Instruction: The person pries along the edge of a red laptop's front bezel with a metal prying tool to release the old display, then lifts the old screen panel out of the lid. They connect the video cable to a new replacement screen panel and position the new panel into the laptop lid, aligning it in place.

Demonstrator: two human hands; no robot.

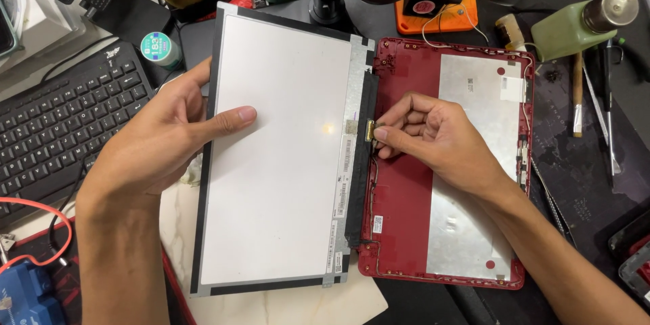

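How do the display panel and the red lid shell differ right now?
The display panel shows a plain white back with dark edging; the red lid shell is red with silver foil. The left hand grips the panel; the right hand pinches at the connector over the shell. Both lie flat, side by side.

Lying across a dark, cluttered counter (596, 183): white screen panel (277, 156) beside red laptop lid (406, 189), black keyboard (61, 122) sitting at left, orange tray (467, 20), green bottle (575, 27), brush (577, 95) and thin tools (606, 122) resting at right.
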